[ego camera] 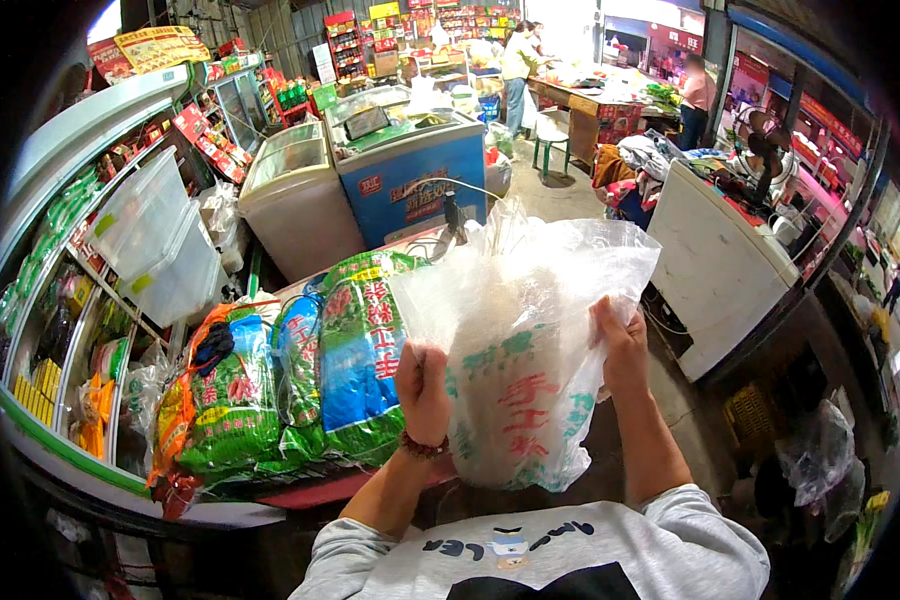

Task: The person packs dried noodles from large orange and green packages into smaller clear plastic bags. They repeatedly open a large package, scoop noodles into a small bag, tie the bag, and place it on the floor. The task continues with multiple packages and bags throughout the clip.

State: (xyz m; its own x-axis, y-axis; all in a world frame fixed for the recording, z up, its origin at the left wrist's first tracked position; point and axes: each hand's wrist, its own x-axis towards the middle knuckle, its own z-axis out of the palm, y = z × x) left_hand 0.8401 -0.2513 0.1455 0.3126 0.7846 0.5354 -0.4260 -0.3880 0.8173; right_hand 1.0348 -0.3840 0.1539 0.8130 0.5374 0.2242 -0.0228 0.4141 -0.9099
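Note:
A large white translucent plastic sack with red and green print hangs upright between my hands, with something bulky and pale inside. My left hand is closed on its left upper edge, and a beaded bracelet circles that wrist. My right hand grips the right side of the sack, a little higher. Just left of my left hand, a green and blue printed plastic sack lies filled on a low surface. More filled sacks lie beyond it, one with orange plastic and a dark knotted bundle on top.
Chest freezers stand ahead, beside stacked clear plastic bins and an open shelf cooler at the left. A white cabinet panel and an electric fan are at the right. People stand at a far counter, near a stool.

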